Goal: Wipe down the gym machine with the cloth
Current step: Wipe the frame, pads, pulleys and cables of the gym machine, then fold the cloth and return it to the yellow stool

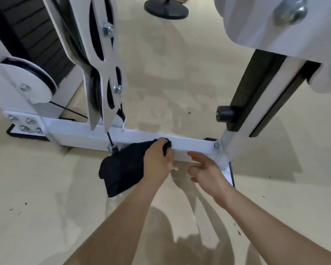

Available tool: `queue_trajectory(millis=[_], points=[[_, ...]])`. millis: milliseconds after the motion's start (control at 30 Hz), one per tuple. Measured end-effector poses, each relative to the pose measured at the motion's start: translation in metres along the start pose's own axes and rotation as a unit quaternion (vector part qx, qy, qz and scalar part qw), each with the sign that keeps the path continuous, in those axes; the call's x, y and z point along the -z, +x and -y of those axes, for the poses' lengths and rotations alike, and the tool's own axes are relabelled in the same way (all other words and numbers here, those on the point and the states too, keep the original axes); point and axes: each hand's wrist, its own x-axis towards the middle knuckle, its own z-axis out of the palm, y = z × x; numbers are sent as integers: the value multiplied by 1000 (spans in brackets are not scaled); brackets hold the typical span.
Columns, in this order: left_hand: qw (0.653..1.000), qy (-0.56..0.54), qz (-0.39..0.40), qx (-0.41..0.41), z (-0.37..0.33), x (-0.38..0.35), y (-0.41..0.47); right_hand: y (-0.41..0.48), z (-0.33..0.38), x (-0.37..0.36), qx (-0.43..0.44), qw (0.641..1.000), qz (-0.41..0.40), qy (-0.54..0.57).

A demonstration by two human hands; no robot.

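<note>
Wiping the low bar (189, 148) of the machine (101, 73) with a black cloth (120, 173).
The left hand (157, 159) grips the cloth against the bar; right hand (206, 173) hovers spread just beside it.

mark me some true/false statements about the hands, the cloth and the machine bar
1. The left hand grips the black cloth on the white base bar. True.
2. The right hand holds part of the cloth too. False: it is open, fingers straight, next to the bar and off the cloth.
3. The cloth lies flat on top of the bar. False: most of it hangs off the near side.
4. A round black base stands beyond the bar. True.
</note>
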Motion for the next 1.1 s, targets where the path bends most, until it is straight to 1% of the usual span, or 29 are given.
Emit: queue_trajectory(millis=[67,100,167,200,233,267,300,367,433,533,633,667,733,800,867,900,967,1033,1100], points=[[994,6,112,10,-30,-28,5,0,0,11,13,1000,16,-9],[986,-16,164,24,-46,-38,7,-1,0,17,26,999,13,-34],[962,-113,240,68,-72,-46,12,-2,0,35,38,997,1,-65],[948,-168,256,92,-80,-44,12,-3,0,45,39,998,10,-48],[935,-213,259,111,-85,-38,10,-4,1,57,51,997,30,-41],[927,-243,259,125,-88,-31,5,-4,2,68,74,994,51,-59],[922,-252,262,132,-90,-23,-2,-6,3,79,100,985,74,-116],[925,-227,270,143,-90,-10,-18,-10,8,92,137,958,120,-221],[931,-194,263,160,-91,5,-37,-15,14,97,167,935,151,-273],[919,-219,265,193,-104,27,-68,-27,28,97,213,920,194,-267],[919,-224,255,200,-126,53,-101,-46,38,89,222,902,281,-242],[923,-213,252,200,-133,64,-112,-54,40,84,236,894,290,-247],[940,-168,222,197,-142,84,-138,-74,46,69,280,880,285,-258],[963,-103,145,200,-149,105,-169,-97,48,49,305,878,291,-228],[978,-44,54,196,-154,128,-204,-124,47,27,278,884,335,-171],[981,-21,18,193,-155,142,-225,-139,47,13,258,875,380,-155],[979,17,-35,198,-155,171,-272,-171,50,-12,218,830,496,-135],[970,42,-84,225,-153,198,-331,-203,57,-40,180,769,604,-109],[954,68,-129,263,-151,220,-395,-241,60,-70,172,715,671,-96]])
